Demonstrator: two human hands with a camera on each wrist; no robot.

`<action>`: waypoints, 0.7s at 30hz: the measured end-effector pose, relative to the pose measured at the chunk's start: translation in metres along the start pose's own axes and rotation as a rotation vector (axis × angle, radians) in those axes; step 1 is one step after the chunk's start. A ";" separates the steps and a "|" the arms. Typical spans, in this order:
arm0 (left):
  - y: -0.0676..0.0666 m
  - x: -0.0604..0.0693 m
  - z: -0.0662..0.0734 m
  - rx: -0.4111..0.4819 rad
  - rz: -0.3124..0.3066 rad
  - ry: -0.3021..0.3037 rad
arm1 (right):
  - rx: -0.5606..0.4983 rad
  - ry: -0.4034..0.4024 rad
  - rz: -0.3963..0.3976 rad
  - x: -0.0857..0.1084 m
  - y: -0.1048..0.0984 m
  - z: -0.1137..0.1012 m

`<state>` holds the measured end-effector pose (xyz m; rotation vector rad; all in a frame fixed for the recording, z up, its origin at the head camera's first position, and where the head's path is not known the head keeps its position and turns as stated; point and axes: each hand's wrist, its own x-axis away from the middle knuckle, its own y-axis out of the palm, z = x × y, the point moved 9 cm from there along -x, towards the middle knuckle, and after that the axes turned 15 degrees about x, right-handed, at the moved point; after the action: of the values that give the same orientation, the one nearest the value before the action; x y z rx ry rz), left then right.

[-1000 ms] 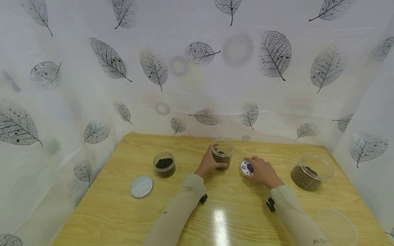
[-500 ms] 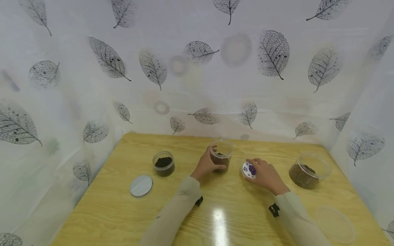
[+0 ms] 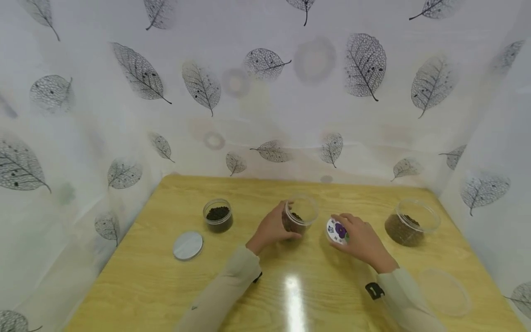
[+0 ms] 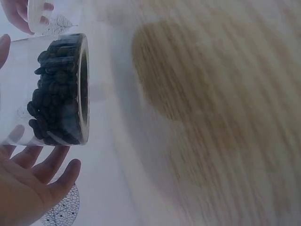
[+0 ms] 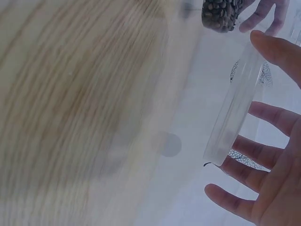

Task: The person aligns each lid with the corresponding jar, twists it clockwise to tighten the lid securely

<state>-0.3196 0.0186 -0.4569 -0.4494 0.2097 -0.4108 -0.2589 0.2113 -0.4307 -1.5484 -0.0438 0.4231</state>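
Head view: we have the left hand [image 3: 271,229] part-open round a clear bean jar [image 3: 299,217], mid-table, and the right hand [image 3: 366,242] pinching a flower-print lid [image 3: 337,231] by its edge, just right of the jar. On the wood-grain table [image 3: 327,295] we see a small open jar [image 3: 218,216] and silver disc lid [image 3: 188,245] at left, a wider open jar [image 3: 407,227] and translucent lid [image 3: 445,293] at right.

Left wrist: we see dark beans [image 4: 57,92] in the bean jar, gripped between thumb and fingers, base off the table.

Right wrist: we get the lid edge-on between spread thumb and fingers, above the table.
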 end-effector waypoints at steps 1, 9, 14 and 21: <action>0.000 0.003 0.001 -0.011 -0.005 0.001 | 0.001 -0.004 0.005 0.002 -0.002 -0.001; -0.002 0.022 0.004 -0.062 -0.005 0.015 | -0.030 -0.006 0.031 0.014 -0.013 -0.005; -0.003 0.030 0.006 -0.110 -0.003 0.029 | -0.047 0.000 0.033 0.019 -0.014 -0.005; -0.003 0.039 0.006 -0.150 -0.008 0.032 | -0.060 -0.014 0.063 0.024 -0.017 -0.007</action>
<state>-0.2835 0.0019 -0.4545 -0.5918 0.2706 -0.4119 -0.2309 0.2123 -0.4202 -1.6095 -0.0186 0.4861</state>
